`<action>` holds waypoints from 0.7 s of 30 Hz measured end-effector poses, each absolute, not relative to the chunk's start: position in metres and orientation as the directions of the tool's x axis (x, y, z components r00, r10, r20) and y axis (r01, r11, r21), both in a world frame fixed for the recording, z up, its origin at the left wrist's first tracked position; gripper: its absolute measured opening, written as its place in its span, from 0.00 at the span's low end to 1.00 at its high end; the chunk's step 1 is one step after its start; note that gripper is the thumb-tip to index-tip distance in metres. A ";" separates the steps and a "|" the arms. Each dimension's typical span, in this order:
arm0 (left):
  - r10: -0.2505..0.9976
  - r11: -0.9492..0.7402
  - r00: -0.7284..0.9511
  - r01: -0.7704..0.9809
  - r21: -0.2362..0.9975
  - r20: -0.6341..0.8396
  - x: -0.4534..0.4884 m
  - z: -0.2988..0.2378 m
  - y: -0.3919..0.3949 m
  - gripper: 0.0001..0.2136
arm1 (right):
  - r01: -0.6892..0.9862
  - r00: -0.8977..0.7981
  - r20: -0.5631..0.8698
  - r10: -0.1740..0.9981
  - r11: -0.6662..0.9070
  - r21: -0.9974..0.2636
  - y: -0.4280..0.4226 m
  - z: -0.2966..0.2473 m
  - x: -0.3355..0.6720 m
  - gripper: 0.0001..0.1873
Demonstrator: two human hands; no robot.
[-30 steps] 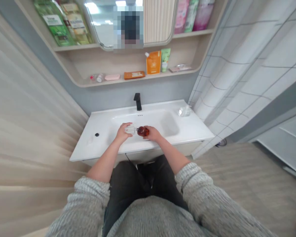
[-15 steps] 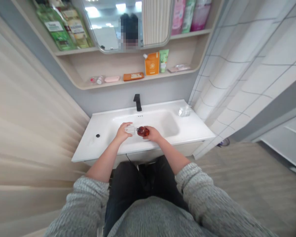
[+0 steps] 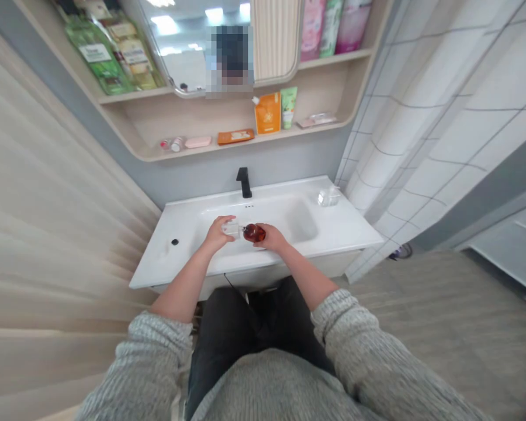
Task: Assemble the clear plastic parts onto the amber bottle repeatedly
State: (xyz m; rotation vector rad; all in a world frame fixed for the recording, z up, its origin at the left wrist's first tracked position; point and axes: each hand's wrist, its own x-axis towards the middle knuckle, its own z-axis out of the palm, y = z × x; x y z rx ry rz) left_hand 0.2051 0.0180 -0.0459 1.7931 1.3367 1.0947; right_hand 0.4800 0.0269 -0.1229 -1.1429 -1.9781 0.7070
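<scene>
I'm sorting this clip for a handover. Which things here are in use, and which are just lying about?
In use:
left hand, gripping pale cap
right hand, gripping amber bottle

Lying about:
black faucet
clear dish
orange pouch
green tube

A black faucet (image 3: pixel 244 182) and what seems a clear soap dish (image 3: pixel 329 196) sit on the white washbasin (image 3: pixel 342 229).

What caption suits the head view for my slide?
Left hand holds a clear container, right hand an amber bottle, over a white basin.
</scene>
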 end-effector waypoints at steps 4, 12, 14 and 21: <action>0.961 -0.277 0.145 0.448 0.850 0.237 0.205 -0.044 0.020 0.38 | 0.483 -0.330 0.319 0.889 0.449 -0.752 0.027 -0.124 0.480 0.41; 0.958 -0.286 0.160 0.482 0.828 0.238 0.205 -0.037 0.020 0.38 | 0.451 -0.324 0.346 0.880 0.465 -0.762 0.028 -0.126 0.480 0.42; 0.956 -0.292 0.168 0.491 0.821 0.239 0.205 -0.034 0.019 0.38 | 0.455 -0.317 0.342 0.885 0.458 -0.763 0.027 -0.125 0.480 0.41; 0.951 -0.308 0.186 0.495 0.813 0.247 0.207 -0.028 0.019 0.37 | 0.441 -0.312 0.339 0.887 0.452 -0.776 0.025 -0.122 0.480 0.42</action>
